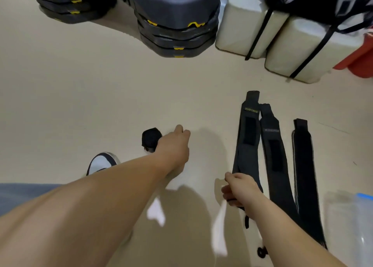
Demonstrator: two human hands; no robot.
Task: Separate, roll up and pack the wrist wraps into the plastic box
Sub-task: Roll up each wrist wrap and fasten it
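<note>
While the right hand [240, 188] has its fingers curled tight round the near end of 1 flat wrap [247, 137], that wrap runs straight ahead from the grip, label end farthest. 2 more lie flat just right of the grip: the middle wrap [274, 145] touches the held one near its far end, the outer wrap [303, 165] is apart from both. The plastic box [351, 216], clear with a blue clip, sits right of the grip, past the outer wrap. The left hand [173, 145] is ahead-left of the grip, fingers curled, against a rolled wrap [151, 138]; can't tell if it actually holds it. The floor [80, 95] is plain beige, smooth. Far ahead: stacked black step platforms [177, 14], cream blocks [282, 44] with black straps, a red tub [359, 64]. A shoe [101, 162] sits left of the left forearm.
</note>
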